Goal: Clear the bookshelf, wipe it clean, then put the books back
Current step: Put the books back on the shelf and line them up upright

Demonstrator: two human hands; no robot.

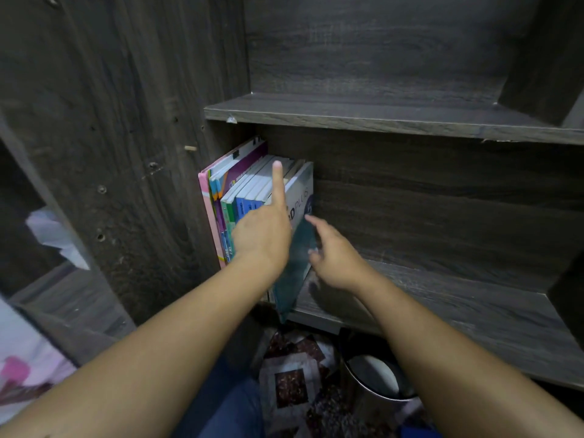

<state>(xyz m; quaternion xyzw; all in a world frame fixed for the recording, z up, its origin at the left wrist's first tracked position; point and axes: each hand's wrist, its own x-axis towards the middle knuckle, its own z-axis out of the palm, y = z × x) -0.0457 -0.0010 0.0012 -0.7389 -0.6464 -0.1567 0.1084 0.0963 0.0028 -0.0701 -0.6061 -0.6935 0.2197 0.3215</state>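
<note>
Dark wood-grain bookshelf (442,191) filled most of the view. The books (245,191) stood upright in a row at the far left end of the lower shelf board (458,308), approx. centre of view, packed against the side panel (126,153). A pink-spined book (206,210) was outermost at the 9 o'clock end. A grey-and-teal book (301,188) with "PLUS" on its cover was at the 3 o'clock end, its bottom corner sticking out past the shelf edge toward 6 o'clock.

Left hand (262,232) lay in front of the spines, hiding the lower part of the middle books. Its index finger (278,181) was straight, pointing to 12 o'clock over the top edges, with the other fingers folded under. Whether they gripped a spine couldn't be told.

Right hand (336,257), just at 3 o'clock of the row, had its fingers loosely spread and held nothing. Index tip and thumb were at the teal cover, but blur left contact unclear.

Upper shelf board (379,118) sat at 12 o'clock, a wooden dowel peg (190,148) in the side panel at 10 o'clock. Crumpled white material (53,232) was at 9 o'clock, pink floral fabric (22,368) at 8 o'clock. Below the shelf were a metal bin (373,380) at 5 o'clock and a patterned mat (290,374) at 6 o'clock.
</note>
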